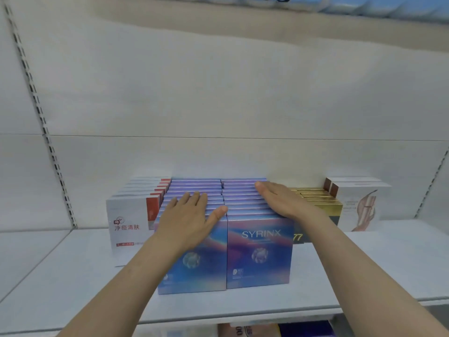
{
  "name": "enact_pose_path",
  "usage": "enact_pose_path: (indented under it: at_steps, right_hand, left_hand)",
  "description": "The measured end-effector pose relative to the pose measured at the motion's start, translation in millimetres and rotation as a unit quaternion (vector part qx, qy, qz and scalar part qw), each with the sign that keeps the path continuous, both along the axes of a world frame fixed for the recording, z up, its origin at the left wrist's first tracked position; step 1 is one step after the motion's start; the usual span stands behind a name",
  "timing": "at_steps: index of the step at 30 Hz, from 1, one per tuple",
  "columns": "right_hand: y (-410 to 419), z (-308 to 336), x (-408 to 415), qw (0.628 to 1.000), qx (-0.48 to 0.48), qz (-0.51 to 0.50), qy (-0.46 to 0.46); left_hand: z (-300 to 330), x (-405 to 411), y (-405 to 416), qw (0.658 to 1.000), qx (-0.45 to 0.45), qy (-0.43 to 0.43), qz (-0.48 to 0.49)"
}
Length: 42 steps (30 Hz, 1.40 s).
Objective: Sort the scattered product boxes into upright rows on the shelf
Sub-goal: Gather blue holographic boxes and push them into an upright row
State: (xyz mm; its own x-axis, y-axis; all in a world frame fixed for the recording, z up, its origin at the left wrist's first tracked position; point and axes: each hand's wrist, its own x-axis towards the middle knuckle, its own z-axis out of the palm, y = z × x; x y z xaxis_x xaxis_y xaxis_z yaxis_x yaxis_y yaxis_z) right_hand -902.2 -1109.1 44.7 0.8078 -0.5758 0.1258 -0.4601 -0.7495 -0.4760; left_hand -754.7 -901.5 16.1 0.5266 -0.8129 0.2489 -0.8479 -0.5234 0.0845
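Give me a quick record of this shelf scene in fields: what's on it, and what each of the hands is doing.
Surface: white shelf
Centre: two upright rows of blue SYRINX boxes, side by side
Left row: white and red boxes, upright
Right rows: gold boxes, then white boxes
Left hand: flat, fingers straight, resting on top of the left blue row
Right hand: flat, pressing on the right blue row's top right edge
Loose boxes: none visible

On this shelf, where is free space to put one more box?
Bare shelf lies left of the white-and-red boxes, and right of the white boxes. The middle is crowded: blue boxes and gold boxes stand tight together.
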Motion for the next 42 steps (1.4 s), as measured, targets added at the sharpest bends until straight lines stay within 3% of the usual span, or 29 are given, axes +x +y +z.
enact_pose_path:
  at_steps: [7,17,20,25,30,42]
  right_hand:
    - [-15,-4,14,0.997,-0.013,-0.013,0.076]
    - [-15,-3,23,0.999,-0.016,-0.010,0.038]
    - [-16,-3,23,0.998,0.021,-0.028,0.053]
    - [-15,-7,23,0.995,-0.001,-0.026,0.100]
    - [-27,-7,22,0.996,0.046,-0.034,0.068]
    - [-27,-6,33,0.997,0.031,-0.020,0.064]
  left_hand:
    - [0,-20,-16,0.997,0.019,-0.025,-0.066]
    - [-9,-11,-22,0.994,0.035,-0.073,-0.070]
    - [-9,-10,-22,0.994,0.032,-0.072,-0.073]
    - [-10,-11,-21,0.994,0.038,-0.071,-0.073]
    - [-8,-13,-19,0.995,0.031,-0.060,-0.070]
    - [-7,-14,-18,0.996,0.030,-0.057,-0.062]
